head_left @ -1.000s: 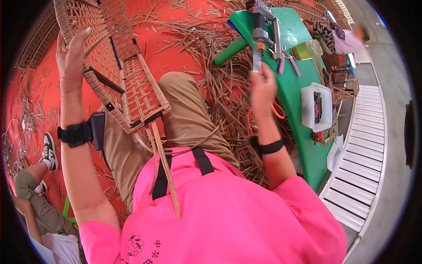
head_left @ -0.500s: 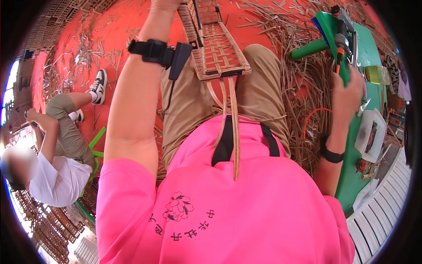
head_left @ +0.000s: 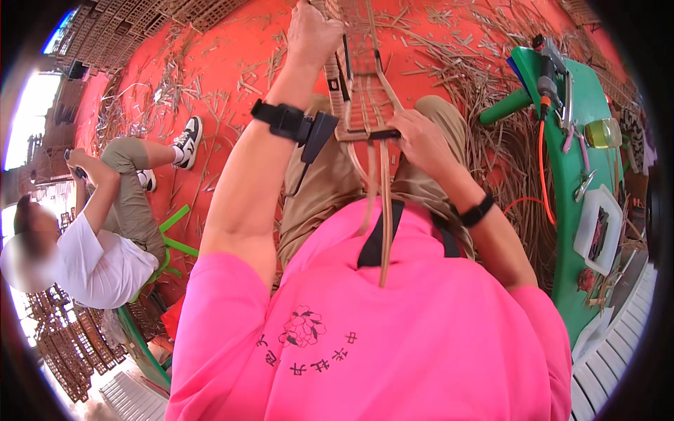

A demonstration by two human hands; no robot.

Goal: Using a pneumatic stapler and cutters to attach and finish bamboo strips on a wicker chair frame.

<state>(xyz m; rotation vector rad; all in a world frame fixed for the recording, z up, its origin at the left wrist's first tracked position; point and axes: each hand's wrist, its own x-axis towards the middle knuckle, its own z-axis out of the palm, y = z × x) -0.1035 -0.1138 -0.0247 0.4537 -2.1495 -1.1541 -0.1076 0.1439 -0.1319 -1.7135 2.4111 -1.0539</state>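
A narrow frame woven with brown wicker strips [head_left: 366,88] extends away from me above my knees. Its dark bar [head_left: 372,134] shows at the near end. My left hand [head_left: 314,35] is closed around the far left side of the frame. At the near right corner, my right hand [head_left: 425,140] grips the frame, its fingers bent over the edge beside the dark bar. Loose wicker strips [head_left: 385,210] hang from the near end down onto my pink shirt. The frame's far end is cut off by the picture's top edge.
A green table [head_left: 579,203] at the right holds a grey and black tool [head_left: 547,81] with an orange hose [head_left: 542,165], a jar [head_left: 602,132] and a white tray [head_left: 599,230]. Cut strips [head_left: 491,98] litter the red floor. Another person [head_left: 105,259] sits at the left.
My right hand has left the tool's hose by the table and come across to grip the frame's near right corner. The view has shifted; my left hand still holds the frame.
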